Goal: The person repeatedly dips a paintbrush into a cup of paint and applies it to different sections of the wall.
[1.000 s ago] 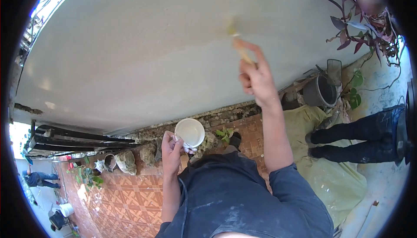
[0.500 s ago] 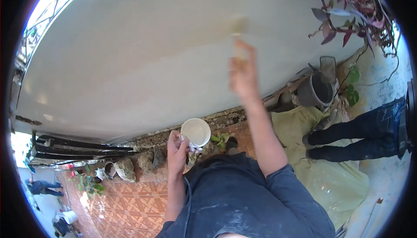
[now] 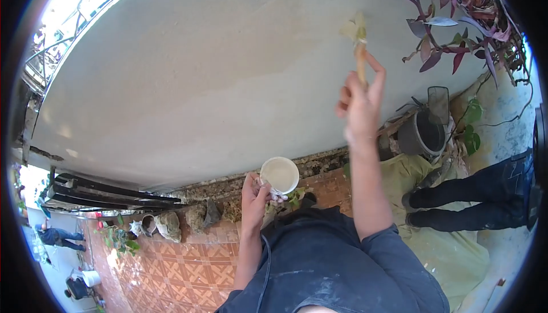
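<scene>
My right hand (image 3: 362, 107) grips a paintbrush (image 3: 361, 64) by its handle, arm stretched up and forward. The pale, splayed bristles are at the upper right of the off-white wall (image 3: 200, 84) and look pressed against it. A damp-looking beige band runs across the wall to the left of the brush. Lower down, my left hand (image 3: 254, 199) is closed on the side of a small white tub (image 3: 297, 171) with whitish liquid in it. Whitish smears show on the fingers beside the tub.
Purple-leaved plants (image 3: 439, 33) hang at the upper right, above a dark bucket (image 3: 423, 136). Another person's legs (image 3: 474, 196) stand on a yellowish sheet (image 3: 445, 261). Stones (image 3: 168, 225) and pots line the wall's foot. A distant person (image 3: 60, 236) is at far left.
My right hand has swept the paintbrush to the right along the wall. The view has shifted slightly, and the tub, held in my left hand, appears further right.
</scene>
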The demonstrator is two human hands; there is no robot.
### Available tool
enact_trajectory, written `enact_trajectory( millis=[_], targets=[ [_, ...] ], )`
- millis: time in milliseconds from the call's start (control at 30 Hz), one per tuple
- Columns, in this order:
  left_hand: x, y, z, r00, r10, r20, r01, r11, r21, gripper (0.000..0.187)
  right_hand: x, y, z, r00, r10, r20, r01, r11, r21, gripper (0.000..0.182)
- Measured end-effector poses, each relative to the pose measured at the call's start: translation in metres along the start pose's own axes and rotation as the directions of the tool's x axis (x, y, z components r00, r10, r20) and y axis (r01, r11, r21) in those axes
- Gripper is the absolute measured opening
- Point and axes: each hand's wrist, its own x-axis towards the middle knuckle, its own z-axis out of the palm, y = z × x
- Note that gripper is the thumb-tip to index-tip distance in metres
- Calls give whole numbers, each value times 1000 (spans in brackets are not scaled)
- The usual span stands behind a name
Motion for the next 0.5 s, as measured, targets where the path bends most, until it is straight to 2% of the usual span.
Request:
enact_trajectory(
  millis=[33,100,167,233,267,333,367,433,500],
  targets=[
    [0,1,-1,1000,-16,17,16,1000,-9,11,-5,8,23,999,-40,-28,40,999,-7,43],
    [0,7,-2,1000,-8,23,7,1000,26,11,-14,31,65,961,-151,232,164,986,-38,46],
    [3,11,-10,999,14,48,-16,999,45,13,-50,20,113,915,-116,385,67,988,139,44],
    [-2,29,-11,999,35,16,-36,997,67,14,-71,-13,127,739,91,668,-233,964,126,45],
    [-6,37,-14,998,49,-25,-47,996,82,14,-71,-14,131,744,84,662,-228,965,134,45],
    [-6,38,-35,999,45,-12,-44,995,95,15,-68,-15,136,583,66,810,-405,888,219,44],
    [-6,39,-46,999,43,-5,-43,994,99,15,-59,-22,129,625,102,774,-475,837,273,45],
    [-12,44,-64,999,34,-12,-33,996,79,14,-29,-30,103,781,173,599,-398,879,264,47],
    [-15,43,-85,998,46,-45,-43,997,64,13,8,-19,56,803,201,561,-444,830,338,44]
  ],
)
